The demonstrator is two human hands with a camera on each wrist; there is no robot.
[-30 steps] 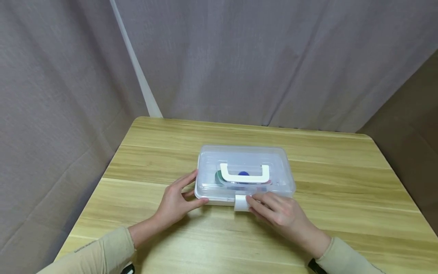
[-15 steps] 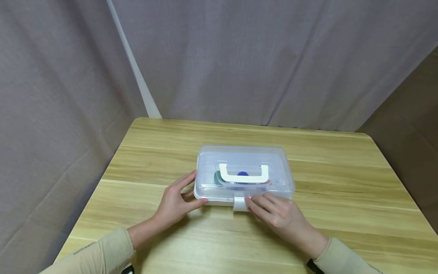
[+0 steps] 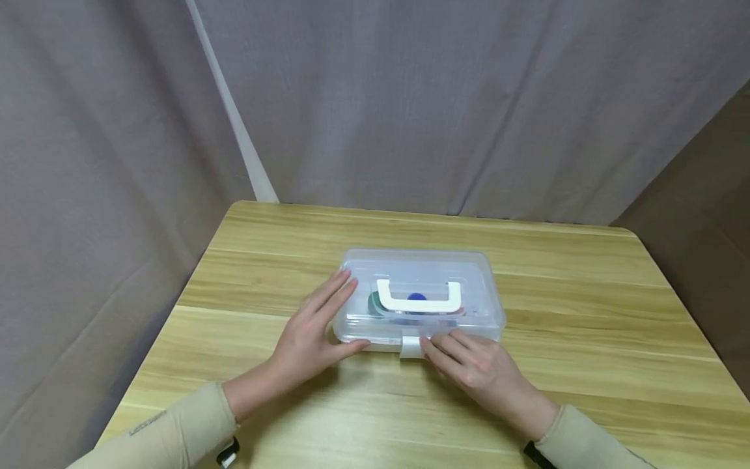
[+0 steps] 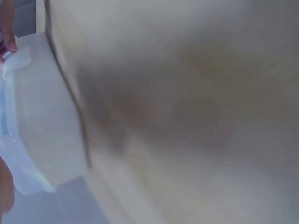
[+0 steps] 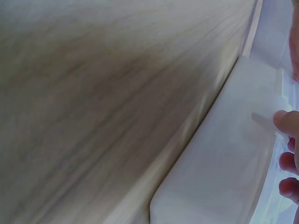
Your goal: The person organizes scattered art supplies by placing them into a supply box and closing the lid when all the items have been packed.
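Note:
A clear-lidded plastic storage box [image 3: 357,264] with a white base and a white carry handle [image 3: 418,305] lies closed on the table. Through its lid show a green round thing and a blue one, too blurred to name. My left hand [image 3: 306,339] rests on the box's left end, fingers straight over the lid edge and thumb along the front rim. At the front middle, my right hand [image 3: 479,368] pinches the white latch [image 3: 411,348] with bent fingers, covering its right part. The right wrist view shows my right thumb [image 5: 286,122] against the box front.
The wood-grain table [image 3: 281,254] extends around the box on all sides. Grey curtains [image 3: 381,117] hang behind and to the left, and a brown panel [image 3: 703,215] stands at the right.
My left hand has shifted up and right, its fingers going from the box's left side onto the lid's edge. The latch tilts slightly differently; my right hand stays at it.

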